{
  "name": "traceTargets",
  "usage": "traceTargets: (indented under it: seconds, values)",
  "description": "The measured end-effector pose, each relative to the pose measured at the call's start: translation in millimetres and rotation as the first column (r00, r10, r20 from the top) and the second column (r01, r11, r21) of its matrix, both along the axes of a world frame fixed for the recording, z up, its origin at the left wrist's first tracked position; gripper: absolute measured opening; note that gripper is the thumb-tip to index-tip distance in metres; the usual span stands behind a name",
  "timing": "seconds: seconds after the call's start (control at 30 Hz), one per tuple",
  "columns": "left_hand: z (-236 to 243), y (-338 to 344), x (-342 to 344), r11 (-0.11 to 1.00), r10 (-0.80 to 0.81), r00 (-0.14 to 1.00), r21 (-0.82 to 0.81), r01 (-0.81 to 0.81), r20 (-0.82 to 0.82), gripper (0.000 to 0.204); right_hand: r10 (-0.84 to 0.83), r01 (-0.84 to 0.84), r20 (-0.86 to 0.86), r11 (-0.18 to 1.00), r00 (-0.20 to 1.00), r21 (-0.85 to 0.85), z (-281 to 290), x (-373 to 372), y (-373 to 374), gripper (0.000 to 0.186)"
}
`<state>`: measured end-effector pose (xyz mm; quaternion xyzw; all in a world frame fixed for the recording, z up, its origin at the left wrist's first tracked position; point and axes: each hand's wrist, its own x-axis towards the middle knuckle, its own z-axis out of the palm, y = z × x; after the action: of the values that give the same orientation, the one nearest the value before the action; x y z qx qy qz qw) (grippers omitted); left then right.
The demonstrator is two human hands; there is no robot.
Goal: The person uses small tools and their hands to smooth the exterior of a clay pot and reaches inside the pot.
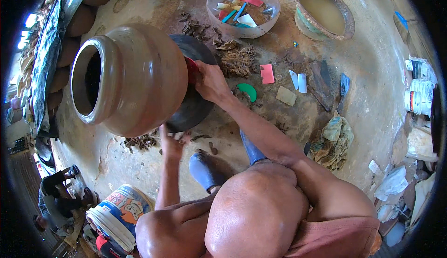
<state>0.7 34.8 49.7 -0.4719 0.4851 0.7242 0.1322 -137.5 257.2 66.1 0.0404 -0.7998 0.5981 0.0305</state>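
Note:
A large tan clay pot [144, 78] with a wide rim sits on a dark round wheel [195, 109], its mouth toward the left of the view. My right hand [209, 81] is closed on a red flat tool [191, 69] held against the pot's right side, partly hidden by my fingers. My left hand [172, 141] is below the pot by the wheel's near edge, fingers apart and holding nothing that I can see.
A plastic bowl of scrapers [219, 20] and a basin of murky water [321, 13] stand behind. Cards [267, 74], a rag [335, 139] and clay scraps lie rightward. A bucket [116, 216] and another person [56, 202] are lower left; stacked pots [74, 22] line the left.

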Motion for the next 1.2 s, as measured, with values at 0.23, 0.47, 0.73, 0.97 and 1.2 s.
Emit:
traceTargets:
  seconds: [0.23,0.47,0.73,0.97,1.2]
  values:
    - [-70.8,-10.6,14.5,0.985,0.111,0.954,-0.097,-0.143,-0.278,0.079,0.009,-0.011,-0.048,0.999,0.999,-0.038,2.4,7.2,-13.8,0.018]
    - [-23.3,-66.5,-15.4,0.99,-0.01,0.977,-0.142,-0.021,-0.215,0.06,-0.029,0.029,0.008,0.997,1.0,0.075,18.1,4.8,0.8,0.021]
    - [-27.1,32.4,29.6,0.963,-0.206,0.978,0.176,0.206,-0.019,0.075,-0.023,0.026,-0.064,0.998,0.998,0.056,20.0,7.3,7.4,0.022]
    - [-24.9,-69.5,-30.4,0.975,0.047,0.978,-0.204,-0.089,-0.202,0.066,0.008,-0.006,-0.098,1.0,0.995,0.026,36.5,8.0,-1.3,0.026]
    - [16.1,79.3,31.7,0.949,-0.297,0.946,0.145,0.279,0.127,0.074,-0.038,0.044,-0.116,0.998,0.993,0.055,21.4,13.6,12.1,0.021]
